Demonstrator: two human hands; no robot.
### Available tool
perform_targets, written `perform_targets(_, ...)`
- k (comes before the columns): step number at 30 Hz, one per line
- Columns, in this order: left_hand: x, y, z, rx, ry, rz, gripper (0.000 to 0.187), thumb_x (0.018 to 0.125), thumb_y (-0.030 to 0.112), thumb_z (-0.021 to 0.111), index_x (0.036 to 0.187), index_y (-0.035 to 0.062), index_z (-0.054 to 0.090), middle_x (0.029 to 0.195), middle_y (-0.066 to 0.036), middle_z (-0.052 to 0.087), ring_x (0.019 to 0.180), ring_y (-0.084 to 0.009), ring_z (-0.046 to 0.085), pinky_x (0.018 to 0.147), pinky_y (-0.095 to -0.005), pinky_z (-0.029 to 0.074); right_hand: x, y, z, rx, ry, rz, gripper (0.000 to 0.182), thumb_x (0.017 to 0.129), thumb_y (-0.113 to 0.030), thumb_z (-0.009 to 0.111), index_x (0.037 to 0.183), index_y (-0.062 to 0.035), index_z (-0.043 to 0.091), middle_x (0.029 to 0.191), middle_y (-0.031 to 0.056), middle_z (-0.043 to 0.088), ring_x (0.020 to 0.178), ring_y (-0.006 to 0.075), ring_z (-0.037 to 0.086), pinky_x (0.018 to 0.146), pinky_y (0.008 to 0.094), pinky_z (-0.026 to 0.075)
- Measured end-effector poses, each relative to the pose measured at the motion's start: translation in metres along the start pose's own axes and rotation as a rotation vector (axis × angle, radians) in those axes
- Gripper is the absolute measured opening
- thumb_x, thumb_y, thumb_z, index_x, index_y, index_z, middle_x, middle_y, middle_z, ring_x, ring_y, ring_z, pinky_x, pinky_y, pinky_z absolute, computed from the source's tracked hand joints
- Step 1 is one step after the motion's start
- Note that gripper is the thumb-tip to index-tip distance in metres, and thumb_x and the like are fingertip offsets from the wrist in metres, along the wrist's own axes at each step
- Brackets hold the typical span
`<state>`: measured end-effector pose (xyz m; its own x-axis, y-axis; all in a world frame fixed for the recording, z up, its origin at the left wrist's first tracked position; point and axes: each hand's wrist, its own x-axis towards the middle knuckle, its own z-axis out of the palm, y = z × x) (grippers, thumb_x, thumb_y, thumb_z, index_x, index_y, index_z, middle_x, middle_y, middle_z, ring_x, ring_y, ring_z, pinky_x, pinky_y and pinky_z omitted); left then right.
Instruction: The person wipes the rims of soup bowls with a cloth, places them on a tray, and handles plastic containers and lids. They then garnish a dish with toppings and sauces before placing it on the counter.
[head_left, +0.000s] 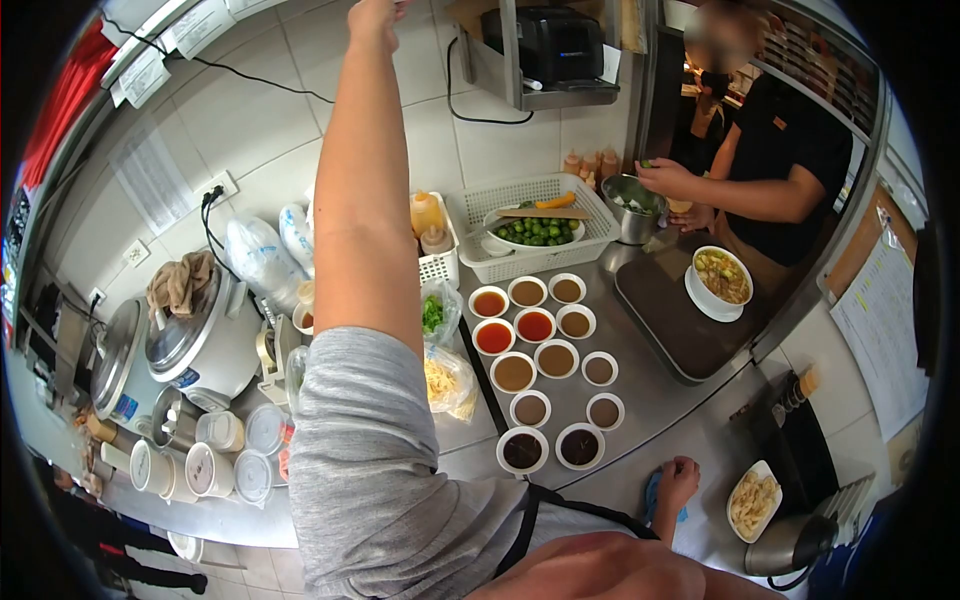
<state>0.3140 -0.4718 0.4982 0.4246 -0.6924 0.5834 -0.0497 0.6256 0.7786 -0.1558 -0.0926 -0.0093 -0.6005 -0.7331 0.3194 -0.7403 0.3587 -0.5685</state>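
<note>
My left arm reaches straight up across the middle of the view. My left hand (pixel 377 18) is cut off by the top edge, near the tiled wall, so its fingers cannot be made out. Low on the right, my right hand (pixel 677 484) is closed with curled fingers around a blue cloth (pixel 653 492) at the steel counter (pixel 640 440). To its left stand several white cups of sauce; the nearest is a cup of dark sauce (pixel 580 447). A dish of pale food (pixel 753 503) lies to its right.
A bowl of soup (pixel 722 277) stands on a brown tray (pixel 640 285). A white basket (pixel 480 262) holds green limes (pixel 540 232). Across the counter, a co-worker (pixel 790 150) has hands over a metal pot (pixel 634 215). Rice cookers (pixel 205 340) and lidded tubs (pixel 210 470) fill the left.
</note>
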Motion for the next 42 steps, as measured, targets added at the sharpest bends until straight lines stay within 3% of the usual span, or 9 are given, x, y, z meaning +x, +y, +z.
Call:
perform_targets(10, -0.004, 0.046, -0.045, -0.31, 0.262, -0.023, 0.035, 0.075, 0.033, 0.055, 0.093, 0.0035, 0.052, 0.087, -0.006, 0.055, 0.055, -0.0101, 0.042, 0.045, -0.0246, 0.031, 0.002, 0.007, 0.004, -0.01, -0.001, -0.008, 0.013, 0.065, -0.014, 0.056, 0.075, -0.0067, 0.056, 0.077, 0.0093, 0.055, 0.075, 0.0279, 0.051, 0.069, 0.0389, 0.04)
perform_targets(21, 0.046, 0.055, -0.098, -0.352, 0.274, -0.018, 0.016, 0.078, 0.021, 0.052, 0.087, 0.0079, 0.053, 0.074, -0.004, 0.049, 0.052, -0.0111, 0.039, 0.04, -0.0242, 0.027, -0.004, -0.005, -0.008, 0.283, 0.079, -0.012, 0.015, 0.066, -0.008, 0.053, 0.081, -0.006, 0.053, 0.085, 0.0129, 0.052, 0.08, 0.0292, 0.051, 0.07, 0.0395, 0.04)
perform_targets(25, 0.017, 0.063, -0.081, -0.506, 0.266, -0.062, 0.015, 0.078, 0.013, 0.05, 0.089, 0.0057, 0.056, 0.07, -0.007, 0.048, 0.062, -0.0193, 0.046, 0.046, -0.0304, 0.034, -0.03, -0.011, -0.028, -0.124, -0.001, -0.178, 0.026, 0.065, -0.011, 0.055, 0.091, -0.008, 0.054, 0.097, 0.0145, 0.05, 0.09, 0.0312, 0.048, 0.077, 0.0406, 0.039)
perform_targets(27, 0.016, 0.053, -0.085, -0.357, 0.252, -0.06, 0.042, 0.077, 0.024, 0.051, 0.111, 0.002, 0.04, 0.103, -0.013, 0.046, 0.083, -0.0232, 0.049, 0.067, -0.035, 0.041, -0.059, -0.017, -0.034, -0.304, -0.037, -0.204, 0.031, 0.065, -0.014, 0.056, 0.095, -0.0091, 0.054, 0.101, 0.0152, 0.05, 0.094, 0.0326, 0.047, 0.08, 0.0409, 0.038)
perform_targets(28, -0.032, 0.063, -0.067, -0.359, 0.195, -0.061, 0.046, 0.076, 0.02, 0.052, 0.115, 0.0039, 0.034, 0.107, -0.014, 0.042, 0.083, -0.0244, 0.049, 0.064, -0.0364, 0.042, -0.07, -0.018, -0.037, -0.324, -0.069, -0.192, 0.034, 0.065, -0.015, 0.056, 0.098, -0.0099, 0.053, 0.103, 0.0154, 0.05, 0.095, 0.0336, 0.045, 0.082, 0.0409, 0.037)
perform_targets(29, -0.029, 0.042, -0.055, -0.436, 0.207, -0.005, 0.035, 0.074, 0.023, 0.056, 0.1, 0.0029, 0.046, 0.091, -0.013, 0.048, 0.067, -0.0229, 0.049, 0.056, -0.0323, 0.038, -0.079, -0.016, -0.038, -0.344, -0.104, -0.161, 0.037, 0.065, -0.016, 0.056, 0.101, -0.0108, 0.053, 0.104, 0.0156, 0.049, 0.096, 0.0345, 0.044, 0.084, 0.0409, 0.036)
perform_targets(33, -0.097, 0.01, 0.023, -0.544, -0.133, -0.236, 0.033, 0.075, 0.02, 0.054, 0.103, 0.0058, 0.045, 0.104, -0.011, 0.044, 0.08, -0.0224, 0.05, 0.064, -0.0327, 0.04, -0.113, -0.014, -0.057, -0.289, -0.23, -0.042, 0.034, 0.063, -0.009, 0.055, 0.097, -0.0121, 0.054, 0.099, 0.0158, 0.05, 0.093, 0.0332, 0.047, 0.078, 0.0402, 0.041)
perform_targets(37, -0.197, -0.024, 0.113, -0.565, -0.567, -0.405, 0.022, 0.077, 0.018, 0.053, 0.094, 0.0034, 0.05, 0.085, -0.008, 0.052, 0.082, -0.0206, 0.051, 0.068, -0.0307, 0.041, -0.162, -0.02, -0.092, -0.213, -0.345, 0.194, 0.031, 0.065, -0.01, 0.052, 0.096, -0.0143, 0.055, 0.094, 0.0134, 0.052, 0.087, 0.0321, 0.051, 0.073, 0.0399, 0.043)
perform_targets(42, -0.344, -0.046, 0.173, -0.549, -0.972, -0.551, 0.02, 0.081, 0.018, 0.049, 0.093, 0.0031, 0.054, 0.088, -0.007, 0.055, 0.079, -0.0176, 0.053, 0.069, -0.0265, 0.04, -0.229, -0.014, -0.15, 0.022, -0.39, 0.533, 0.033, 0.065, -0.016, 0.054, 0.098, -0.0132, 0.054, 0.093, 0.0146, 0.055, 0.085, 0.0299, 0.053, 0.074, 0.0371, 0.043)
